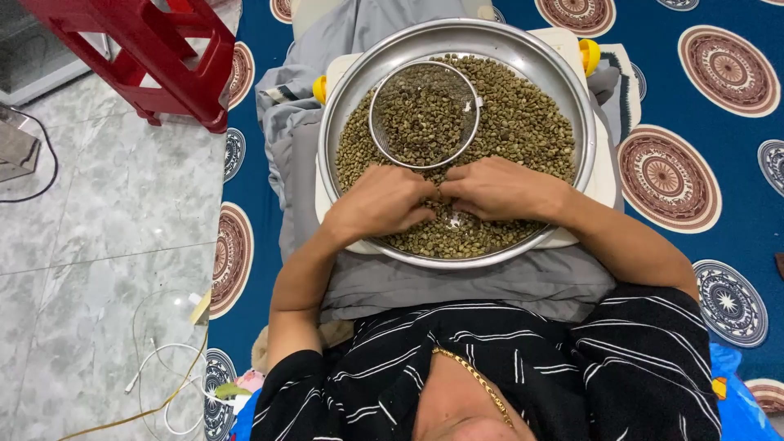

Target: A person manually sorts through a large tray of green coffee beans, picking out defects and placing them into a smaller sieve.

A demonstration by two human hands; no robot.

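Observation:
A wide steel basin (pixel 572 90) rests on a white tray on my lap, filled with small greenish-brown beans (pixel 523 122). A round wire-mesh sieve (pixel 424 114) lies on the beans in the far left part of the basin, with beans inside it. My left hand (pixel 384 200) and my right hand (pixel 500 188) sit side by side in the near part of the basin. Their fingers are curled down and pinched into the beans, fingertips meeting in the middle. A small bare patch of steel shows just below the fingertips.
Grey cloth (pixel 457 286) covers my lap under the white tray (pixel 604 175). A red plastic stool (pixel 155 49) stands at the upper left on the marble floor. A blue mat with round patterns (pixel 694 106) lies to the right. White and yellow cables (pixel 163 384) trail at the lower left.

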